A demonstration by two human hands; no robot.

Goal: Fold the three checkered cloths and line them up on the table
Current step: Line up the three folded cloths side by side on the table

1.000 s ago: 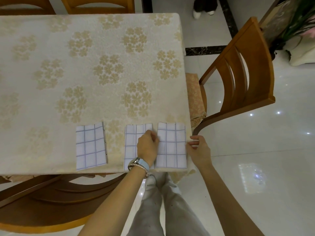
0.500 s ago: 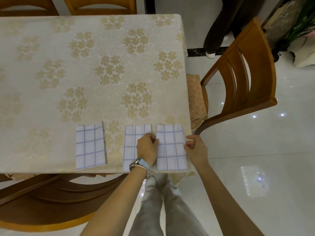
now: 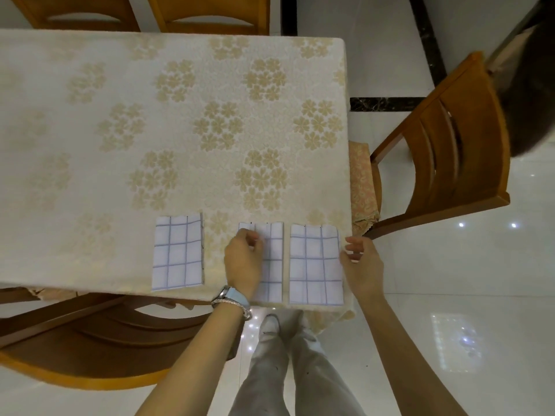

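Currently left grip [image 3: 243, 262] curls on middle white blue-checked folded cloth [image 3: 273, 265], hold unclear; right grip [image 3: 363, 268] pinches its right-hand neighbour cloth [image 3: 315, 265].

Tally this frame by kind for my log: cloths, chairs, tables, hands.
Checkered cloths: 3
Wooden chairs: 4
Table: 1
Hands: 2
Total: 10

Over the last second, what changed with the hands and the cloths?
The left hand came off the left edge of the right cloth and moved left onto the middle cloth. The right hand still pinches the right cloth's right edge. No cloth visibly moved.
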